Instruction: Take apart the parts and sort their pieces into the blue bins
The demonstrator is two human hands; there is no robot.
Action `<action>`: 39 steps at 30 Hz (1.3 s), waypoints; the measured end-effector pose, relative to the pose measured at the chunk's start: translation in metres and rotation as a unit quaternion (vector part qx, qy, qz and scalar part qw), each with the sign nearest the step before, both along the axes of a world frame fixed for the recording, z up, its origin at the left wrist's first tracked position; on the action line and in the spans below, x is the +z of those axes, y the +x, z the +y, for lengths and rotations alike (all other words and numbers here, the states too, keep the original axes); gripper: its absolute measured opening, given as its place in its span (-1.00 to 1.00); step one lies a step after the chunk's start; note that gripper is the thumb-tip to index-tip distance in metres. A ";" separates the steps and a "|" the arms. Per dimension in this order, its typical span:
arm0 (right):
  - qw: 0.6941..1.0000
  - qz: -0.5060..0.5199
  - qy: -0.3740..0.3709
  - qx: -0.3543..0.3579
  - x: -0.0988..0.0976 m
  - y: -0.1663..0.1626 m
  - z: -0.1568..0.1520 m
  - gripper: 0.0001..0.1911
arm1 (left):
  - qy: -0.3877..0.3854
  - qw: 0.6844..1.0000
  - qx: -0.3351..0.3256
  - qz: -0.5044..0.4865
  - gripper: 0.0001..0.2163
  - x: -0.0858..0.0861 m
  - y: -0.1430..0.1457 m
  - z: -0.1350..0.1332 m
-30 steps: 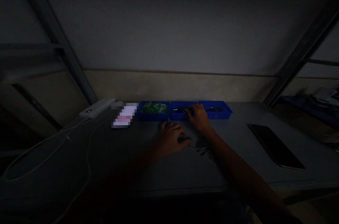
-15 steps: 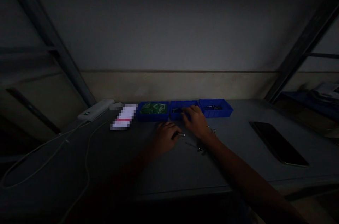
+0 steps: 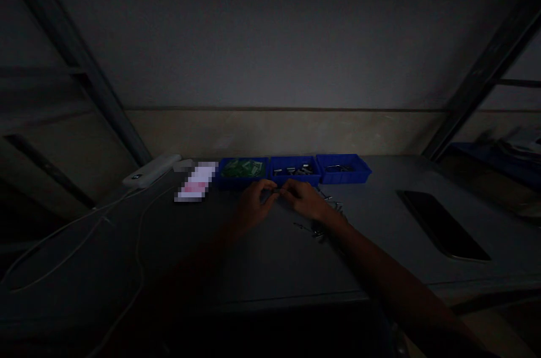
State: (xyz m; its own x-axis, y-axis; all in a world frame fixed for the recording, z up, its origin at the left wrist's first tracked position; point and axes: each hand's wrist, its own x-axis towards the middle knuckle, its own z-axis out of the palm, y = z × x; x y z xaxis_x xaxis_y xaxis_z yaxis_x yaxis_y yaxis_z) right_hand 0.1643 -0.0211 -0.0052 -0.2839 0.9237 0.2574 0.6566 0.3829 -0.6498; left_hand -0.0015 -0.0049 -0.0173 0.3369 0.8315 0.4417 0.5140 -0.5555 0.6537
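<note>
The scene is very dark. My left hand (image 3: 253, 204) and my right hand (image 3: 305, 199) meet fingertip to fingertip just in front of the middle blue tray (image 3: 296, 168). Both pinch a small dark part (image 3: 276, 191) between them; I cannot make out what it is. A little heap of small metal pieces (image 3: 323, 226) lies on the table beside my right wrist. The left blue tray (image 3: 243, 169) holds green parts, the middle tray holds small metal parts, and the right blue tray (image 3: 343, 168) holds a few dark pieces.
A white power bank (image 3: 150, 171) with a cable (image 3: 84, 234) lies at the back left, next to a blurred pink-and-white card (image 3: 195, 182). A dark phone (image 3: 442, 224) lies flat at the right. Metal frame posts (image 3: 482, 76) stand at both sides before a plain wall.
My right hand has drawn back out of the middle tray. My left hand has lifted off the table and moved forward, and the two hands have come together on a small part.
</note>
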 end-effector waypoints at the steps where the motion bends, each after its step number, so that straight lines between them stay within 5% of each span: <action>1: 1.000 0.008 0.008 -0.002 0.000 0.000 0.000 -0.83 | -0.042 0.999 -0.008 -0.013 -0.79 0.001 0.000 0.000; 7: 0.998 -0.014 0.060 0.004 -0.004 -0.001 0.000 -0.87 | -0.209 0.976 -0.032 -0.046 -0.60 -0.002 -0.001 0.005; 18: 0.990 -0.129 0.041 -0.025 -0.002 0.000 0.000 -0.64 | -0.165 0.976 -0.056 -0.128 -0.83 -0.007 0.000 0.008; 25: 0.995 -0.099 0.032 -0.014 0.001 -0.002 -0.001 -0.72 | -0.151 0.976 -0.065 -0.142 -0.85 -0.006 -0.001 0.008; 35: 0.996 -0.041 0.078 -0.005 -0.005 0.000 0.002 -0.85 | -0.301 0.923 -0.054 -0.233 -0.70 -0.013 0.000 0.012; 39: 0.996 -0.044 0.077 -0.007 -0.004 -0.001 0.000 -0.83 | -0.303 0.934 -0.044 -0.185 -0.61 -0.016 -0.002 0.013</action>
State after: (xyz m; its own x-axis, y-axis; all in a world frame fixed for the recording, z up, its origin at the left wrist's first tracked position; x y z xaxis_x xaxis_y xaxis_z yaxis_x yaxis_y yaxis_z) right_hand 0.1632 -0.0211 -0.0090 -0.2995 0.8787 0.3718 0.7138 0.4649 -0.5237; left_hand -0.0032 0.0081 -0.0332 0.3325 0.9431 -0.0011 0.1610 -0.0556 0.9854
